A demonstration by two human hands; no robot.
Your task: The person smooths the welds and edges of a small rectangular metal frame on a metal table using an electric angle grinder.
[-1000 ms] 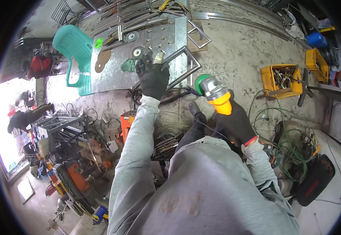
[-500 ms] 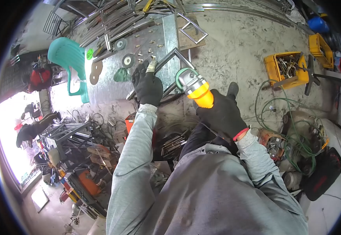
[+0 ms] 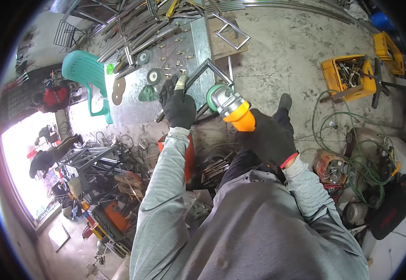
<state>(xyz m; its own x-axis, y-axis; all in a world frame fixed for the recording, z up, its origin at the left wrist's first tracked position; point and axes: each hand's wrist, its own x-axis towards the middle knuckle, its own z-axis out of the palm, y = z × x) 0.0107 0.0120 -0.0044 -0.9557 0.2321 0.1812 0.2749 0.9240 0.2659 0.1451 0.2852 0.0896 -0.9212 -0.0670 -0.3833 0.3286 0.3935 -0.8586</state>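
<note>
Gloves, black, are worn on both hands. The left hand [image 3: 178, 106] is closed around the near side of a square frame of bright metal tube [image 3: 202, 88], which is held tilted up against the near edge of a galvanised steel sheet [image 3: 175, 60] laid flat as a work surface. The frame's far corner is raised over the sheet, and a pale fingertip of the glove is seen at the frame's left bar.

The right hand [image 3: 269, 137] is clamped around the orange body of an angle grinder with a grey metal head and green guard [image 3: 228, 105]. The grinder's head is pointed toward the frame's near right side, just beside it; whether the disc touches the tube cannot be told.

On the sheet, left of the frame, 2 round grinding discs [image 3: 154, 76] are laid, with a brown flat disc [image 3: 118, 90] at the sheet's left edge and a green cloth-like scrap [image 3: 146, 94] near the left hand. Small metal pieces are scattered over the sheet's far part. A second square tube frame [image 3: 231, 31] is seen beyond the sheet's right edge. A turquoise plastic chair [image 3: 87, 74] is stood left of the sheet. Well to the right of the sheet, a yellow plastic crate of metal parts [image 3: 347, 77] is set on the concrete floor, and green hose [image 3: 352, 140] is coiled nearer.
</note>
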